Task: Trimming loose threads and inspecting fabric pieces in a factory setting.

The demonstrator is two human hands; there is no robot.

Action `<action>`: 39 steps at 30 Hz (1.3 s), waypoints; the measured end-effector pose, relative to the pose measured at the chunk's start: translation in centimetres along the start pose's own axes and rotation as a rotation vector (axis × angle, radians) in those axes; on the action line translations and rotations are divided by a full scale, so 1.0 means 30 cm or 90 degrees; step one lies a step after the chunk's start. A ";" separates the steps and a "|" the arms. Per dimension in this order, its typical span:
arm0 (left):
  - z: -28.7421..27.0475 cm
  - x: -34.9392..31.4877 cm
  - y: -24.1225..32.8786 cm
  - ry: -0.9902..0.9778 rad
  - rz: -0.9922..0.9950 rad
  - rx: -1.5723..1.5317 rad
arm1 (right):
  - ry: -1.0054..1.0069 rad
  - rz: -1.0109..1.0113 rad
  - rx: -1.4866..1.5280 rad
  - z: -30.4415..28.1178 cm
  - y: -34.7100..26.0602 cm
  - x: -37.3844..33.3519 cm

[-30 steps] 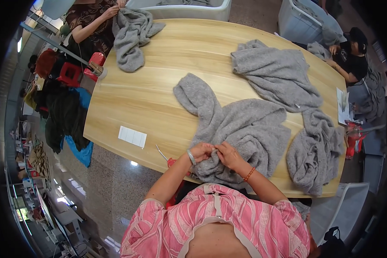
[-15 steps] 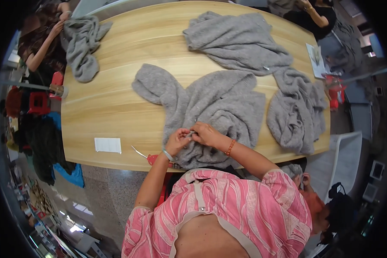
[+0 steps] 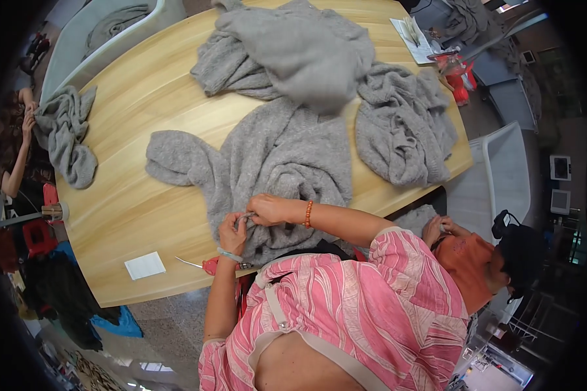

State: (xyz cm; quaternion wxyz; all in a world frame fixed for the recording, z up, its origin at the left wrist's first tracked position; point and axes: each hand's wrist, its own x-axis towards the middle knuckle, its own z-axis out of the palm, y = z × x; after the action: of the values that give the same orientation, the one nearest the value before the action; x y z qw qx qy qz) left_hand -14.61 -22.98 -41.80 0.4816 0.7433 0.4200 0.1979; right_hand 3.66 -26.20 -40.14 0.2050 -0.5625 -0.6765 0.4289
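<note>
A grey knit garment (image 3: pixel 261 153) lies bunched on the wooden table in front of me, one sleeve stretched out to the left. At its near left edge, my left hand (image 3: pixel 233 234) pinches a small fold of the knit. My right hand (image 3: pixel 269 210) is closed on the same fold, right beside the left, its fingertips nearly touching the other's. The fingers hide the exact spot between them. Close to my left wrist, a red-handled tool (image 3: pixel 211 265) with a thin metal tip rests at the table's front edge.
More grey knits lie on the wooden table (image 3: pixel 124 215): a blurred garment (image 3: pixel 313 52) at the far side and a heap (image 3: pixel 404 124) at right. A white paper (image 3: pixel 145 266) lies front left. Co-workers sit at far left and near right. White bins (image 3: pixel 509 163) stand beyond the edges.
My view has turned, shifting the table in the picture. At the far side, another grey garment now appears, blurred by motion, over the pile. Both my hands still pinch the knit.
</note>
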 end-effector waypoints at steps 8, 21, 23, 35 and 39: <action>0.019 0.007 0.042 0.026 -0.040 0.052 | 0.068 0.099 0.103 -0.007 -0.019 -0.024; -0.027 0.014 0.049 -0.046 0.059 0.064 | 0.152 0.038 0.126 0.033 0.022 -0.033; -0.031 0.021 0.060 -0.055 0.062 0.058 | 0.145 0.004 0.090 0.015 0.027 -0.035; -0.073 0.015 0.062 -0.150 0.003 -0.025 | -0.046 0.094 0.222 -0.082 -0.008 -0.028; -0.082 0.004 0.057 -0.166 -0.010 -0.044 | -0.134 0.094 0.242 -0.115 -0.027 -0.013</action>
State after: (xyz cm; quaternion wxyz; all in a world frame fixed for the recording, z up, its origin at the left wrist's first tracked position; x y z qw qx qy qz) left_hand -15.52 -21.83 -39.17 0.5591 0.7423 0.3526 0.1103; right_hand 5.90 -25.36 -37.51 0.2037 -0.5140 -0.5580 0.6188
